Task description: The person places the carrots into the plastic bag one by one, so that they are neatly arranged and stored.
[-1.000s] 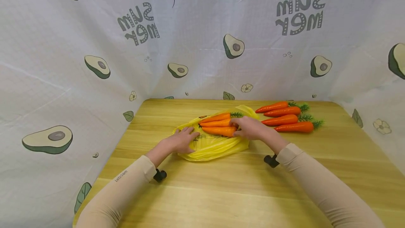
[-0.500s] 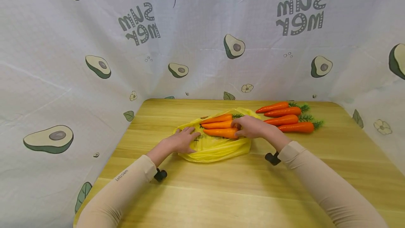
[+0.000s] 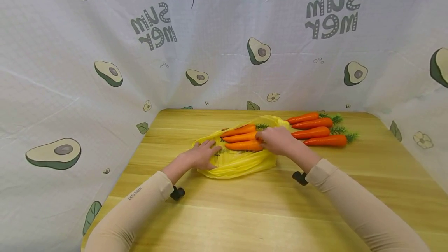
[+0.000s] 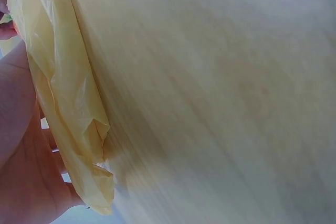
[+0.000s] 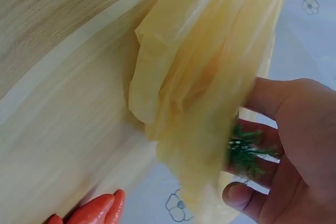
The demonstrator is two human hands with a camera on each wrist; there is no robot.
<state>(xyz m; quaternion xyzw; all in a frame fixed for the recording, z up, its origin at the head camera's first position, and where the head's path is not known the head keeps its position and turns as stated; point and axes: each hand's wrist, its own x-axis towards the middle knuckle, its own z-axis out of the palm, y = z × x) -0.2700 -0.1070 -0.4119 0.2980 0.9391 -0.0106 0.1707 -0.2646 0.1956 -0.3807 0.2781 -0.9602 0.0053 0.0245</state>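
Three orange carrots [image 3: 243, 145] with green tops lie side by side on a yellow plastic bag [image 3: 238, 168], within its opened mouth. My right hand [image 3: 278, 140] grips the thick end of a carrot at the bag's right side. In the right wrist view, its green top [image 5: 249, 148] shows between thumb and fingers, while the folded film hides the orange part. With fingers spread, my left hand [image 3: 203, 155] rests on the bag's left end. The left wrist view shows that palm [image 4: 29, 182] against the crumpled yellow film [image 4: 63, 77].
Several redder carrots [image 3: 311, 132] with leafy tops lie in a row at the table's back right, just beyond my right hand. Behind the wooden table [image 3: 224, 221] hangs a white curtain [image 3: 224, 30] printed with avocados.
My right hand shifts slightly right, then back left, and the carrots under it shift a little too. The bag's right edge rises and spreads rightward. My left hand stays put.
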